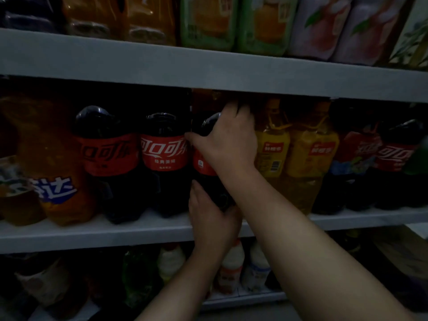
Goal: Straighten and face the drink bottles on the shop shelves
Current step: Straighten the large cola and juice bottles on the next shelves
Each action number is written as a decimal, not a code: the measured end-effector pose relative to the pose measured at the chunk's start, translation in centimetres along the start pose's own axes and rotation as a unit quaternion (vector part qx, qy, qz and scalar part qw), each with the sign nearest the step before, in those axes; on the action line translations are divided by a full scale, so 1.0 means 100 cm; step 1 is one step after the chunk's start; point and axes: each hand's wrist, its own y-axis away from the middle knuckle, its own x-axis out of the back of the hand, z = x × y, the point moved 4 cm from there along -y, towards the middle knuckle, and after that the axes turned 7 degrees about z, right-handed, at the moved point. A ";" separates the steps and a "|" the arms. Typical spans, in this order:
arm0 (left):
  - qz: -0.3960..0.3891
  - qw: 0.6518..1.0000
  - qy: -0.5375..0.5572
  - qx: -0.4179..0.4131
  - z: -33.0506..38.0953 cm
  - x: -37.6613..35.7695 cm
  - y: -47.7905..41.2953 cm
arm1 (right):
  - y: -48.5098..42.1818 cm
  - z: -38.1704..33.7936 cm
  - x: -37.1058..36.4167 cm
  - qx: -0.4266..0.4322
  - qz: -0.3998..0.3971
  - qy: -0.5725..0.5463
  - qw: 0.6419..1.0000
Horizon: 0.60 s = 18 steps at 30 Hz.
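One cola bottle (203,164) on the middle shelf (139,230) is held in both hands: the right hand (228,142) has its fingers (232,111) curled over the shoulder, and the left hand (212,216) wraps the base. Two matching colas (164,156) stand just left of the fingers, yellow bottles (275,154) just right.

cola bottle (202,164): cap hidden behind right hand (228,141) | top-shelf bottles (208,22): cut by edge

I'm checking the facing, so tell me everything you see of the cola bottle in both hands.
The cola bottle is dark plastic with a red label, its logo turned aside. It is roughly upright at the middle shelf's front; the right hand grips its shoulder, the left hand holds its base.
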 end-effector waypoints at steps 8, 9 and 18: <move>0.013 0.998 -0.054 -0.010 -0.011 0.011 0.007 | -0.019 0.022 0.004 -0.005 -0.130 -0.094 0.987; 0.016 0.998 -0.062 -0.021 -0.012 0.013 0.004 | -0.021 0.024 0.005 -0.001 -0.146 -0.105 0.984; -0.038 0.996 -0.077 -0.027 -0.022 -0.004 -0.016 | -0.035 0.031 0.009 -0.021 -0.264 -0.202 0.943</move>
